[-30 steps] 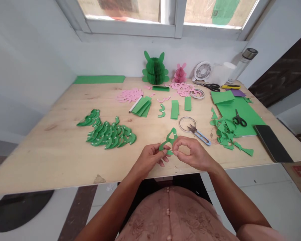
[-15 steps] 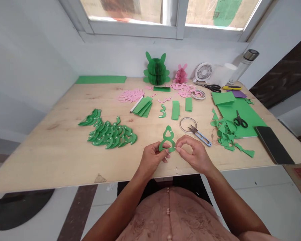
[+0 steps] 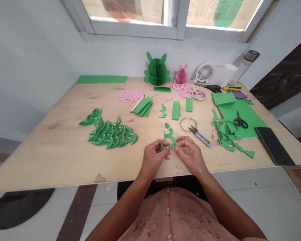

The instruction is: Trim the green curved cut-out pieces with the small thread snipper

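Head view: left grip [image 3: 153,156] held the green paper cutout [image 3: 171,136] by its near-left edge; cutout lay between both grips, long axis running forward of them. Right grip [image 3: 190,154] equally near, narrowed at the near-right edge; couldn't tell whether pinching. Snips [image 3: 202,137] lay beyond it.
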`<action>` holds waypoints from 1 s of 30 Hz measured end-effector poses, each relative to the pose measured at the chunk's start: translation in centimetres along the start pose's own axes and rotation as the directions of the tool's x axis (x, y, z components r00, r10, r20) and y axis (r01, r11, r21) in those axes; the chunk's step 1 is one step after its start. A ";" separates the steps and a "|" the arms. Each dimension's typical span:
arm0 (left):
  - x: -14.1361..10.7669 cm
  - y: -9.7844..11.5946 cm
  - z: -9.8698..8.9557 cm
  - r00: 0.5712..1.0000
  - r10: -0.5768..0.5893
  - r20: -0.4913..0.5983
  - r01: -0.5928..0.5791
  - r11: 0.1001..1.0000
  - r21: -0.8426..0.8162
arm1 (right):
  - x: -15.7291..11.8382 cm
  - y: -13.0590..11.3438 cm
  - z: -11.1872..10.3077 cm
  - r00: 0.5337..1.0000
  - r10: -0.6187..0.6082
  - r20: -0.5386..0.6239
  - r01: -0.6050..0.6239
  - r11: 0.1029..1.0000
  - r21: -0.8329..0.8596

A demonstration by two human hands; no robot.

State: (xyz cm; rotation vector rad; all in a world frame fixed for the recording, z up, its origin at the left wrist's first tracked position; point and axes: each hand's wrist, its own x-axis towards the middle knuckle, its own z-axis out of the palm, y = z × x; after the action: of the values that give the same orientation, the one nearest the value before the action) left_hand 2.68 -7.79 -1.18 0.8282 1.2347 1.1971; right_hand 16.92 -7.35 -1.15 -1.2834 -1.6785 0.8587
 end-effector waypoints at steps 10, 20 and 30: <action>0.0 -0.2 -0.2 1.000 0.006 0.011 -0.007 0.997 0.074 | 0.0 -0.1 0.4 0.998 0.060 0.021 -0.059 0.997 -0.047; 0.0 -0.2 0.3 0.999 0.045 -0.008 -0.044 0.999 0.019 | -0.1 -0.3 0.5 0.992 0.119 0.042 -0.117 0.992 -0.047; 0.0 -0.5 0.1 1.000 0.016 -0.007 -0.016 0.997 0.077 | 0.2 -0.2 0.2 0.998 0.056 0.036 -0.051 0.990 -0.134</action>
State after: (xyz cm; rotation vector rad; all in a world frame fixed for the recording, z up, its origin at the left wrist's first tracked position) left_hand 2.83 -7.94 -1.58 0.8923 1.2887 1.1724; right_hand 16.63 -7.24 -1.03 -1.4155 -1.7643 0.8205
